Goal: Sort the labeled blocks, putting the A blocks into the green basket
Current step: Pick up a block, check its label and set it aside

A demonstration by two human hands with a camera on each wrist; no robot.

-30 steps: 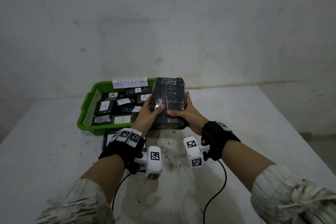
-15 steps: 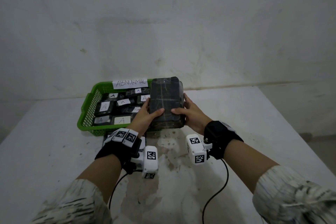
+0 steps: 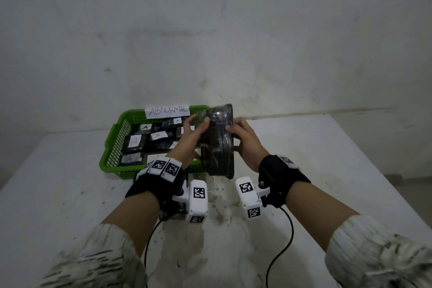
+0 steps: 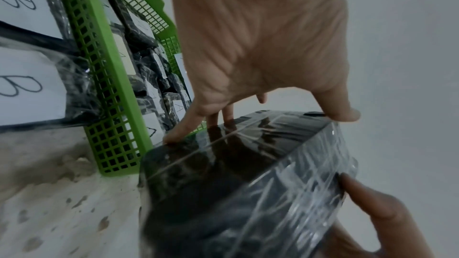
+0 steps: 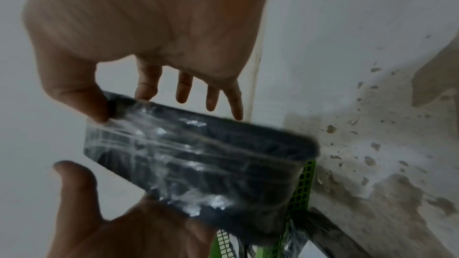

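Head view | left hand (image 3: 190, 140) and right hand (image 3: 245, 141) hold wrapped black block (image 3: 218, 140) on edge between them | green basket (image 3: 112, 147) with A blocks (image 3: 134, 141) just left of grip

basket sign (image 3: 167, 111): "ABNORMAL" | basket blocks (image 3: 158, 135): "A" | outside blocks (image 4: 17, 85): "B"

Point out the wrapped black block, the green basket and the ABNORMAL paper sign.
Wrapped black block (image 3: 218, 145): head view, its side face.
Green mesh plastic basket (image 3: 117, 140): head view, left wall.
White ABNORMAL paper sign (image 3: 167, 112): head view, lettering's middle.
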